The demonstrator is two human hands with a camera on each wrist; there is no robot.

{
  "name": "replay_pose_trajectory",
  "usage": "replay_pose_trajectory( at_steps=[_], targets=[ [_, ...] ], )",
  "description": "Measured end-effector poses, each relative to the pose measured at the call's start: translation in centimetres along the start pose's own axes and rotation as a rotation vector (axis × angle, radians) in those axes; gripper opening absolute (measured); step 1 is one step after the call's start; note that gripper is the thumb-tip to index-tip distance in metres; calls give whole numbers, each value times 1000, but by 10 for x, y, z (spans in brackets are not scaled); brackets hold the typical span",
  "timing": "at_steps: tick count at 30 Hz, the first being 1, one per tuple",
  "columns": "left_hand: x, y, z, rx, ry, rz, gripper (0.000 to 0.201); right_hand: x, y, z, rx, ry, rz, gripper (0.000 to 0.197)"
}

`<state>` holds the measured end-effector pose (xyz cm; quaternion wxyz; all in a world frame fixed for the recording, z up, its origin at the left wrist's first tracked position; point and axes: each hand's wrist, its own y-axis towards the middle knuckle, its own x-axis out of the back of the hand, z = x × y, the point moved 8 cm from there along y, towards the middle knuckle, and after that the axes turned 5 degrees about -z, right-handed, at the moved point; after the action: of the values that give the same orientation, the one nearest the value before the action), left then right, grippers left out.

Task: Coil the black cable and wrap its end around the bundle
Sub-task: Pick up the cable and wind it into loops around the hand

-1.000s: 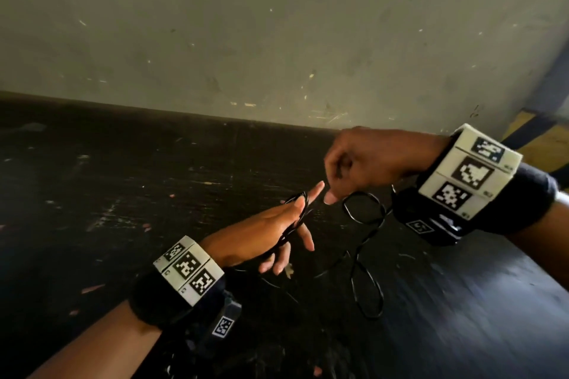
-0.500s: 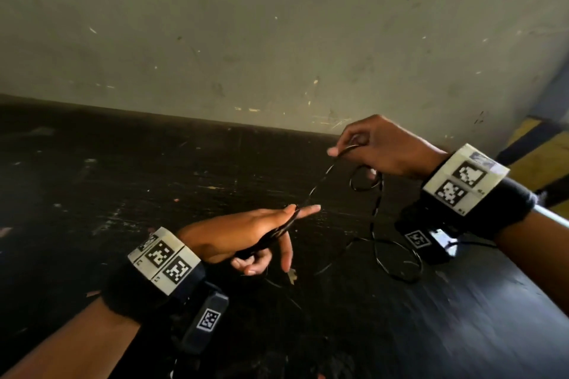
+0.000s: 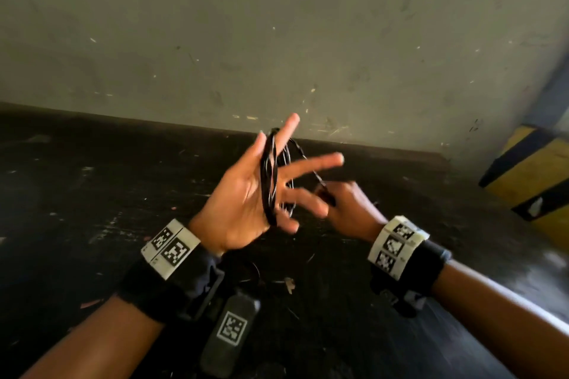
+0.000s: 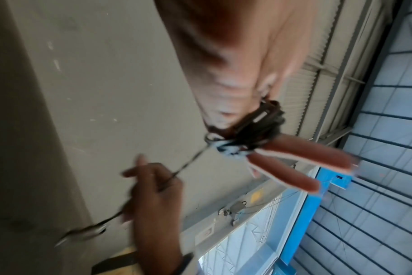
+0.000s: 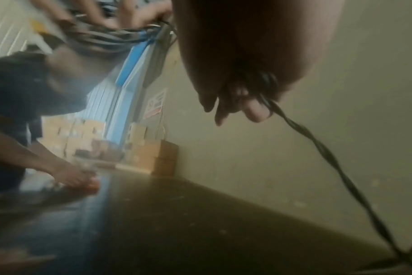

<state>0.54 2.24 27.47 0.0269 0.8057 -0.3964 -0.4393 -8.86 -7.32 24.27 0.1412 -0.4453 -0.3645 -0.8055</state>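
Left wrist view alone shows black cable (image 4: 259,128) plug dangling, blurred

Industrial hall or warehouse. Scuffed grey wall (image 3: 277,40) at 12 o'clock, yellow-black hazard block (image 3: 535,175) at 3 o'clock, corrugated roof (image 4: 322,55) showing overhead, cartons (image 5: 151,158) standing along wall.

Two hands are seen, a left hand (image 3: 246,194) and a right hand (image 3: 351,209), and one black cable (image 3: 268,181) is counted, wound in several turns too tightly packed to be numbered. Two marker-covered wristbands are counted, a left wristband (image 3: 170,248) and a right wristband (image 3: 397,246). One yellow-and-black striped post (image 3: 535,175) is seen at the right edge.
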Motion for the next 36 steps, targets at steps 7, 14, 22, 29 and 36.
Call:
replay_pose_trajectory(
  at_steps=[7,14,22,29,36],
  targets=[
    [56,8,-52,-466,104,-521,48,-59,-31,28,-115,329,340,24],
    [94,-15,-70,-627,151,-716,46,-41,-44,39,-171,429,399,28],
    [112,-35,-92,-659,372,-847,47,-13,-54,30,-10,209,189,31],
    [120,-24,-74,-581,535,-902,49,52,-33,51,183,-57,-105,22],
    [101,-21,-89,-699,299,-884,47,67,-26,35,203,-234,-144,32]
  ],
)
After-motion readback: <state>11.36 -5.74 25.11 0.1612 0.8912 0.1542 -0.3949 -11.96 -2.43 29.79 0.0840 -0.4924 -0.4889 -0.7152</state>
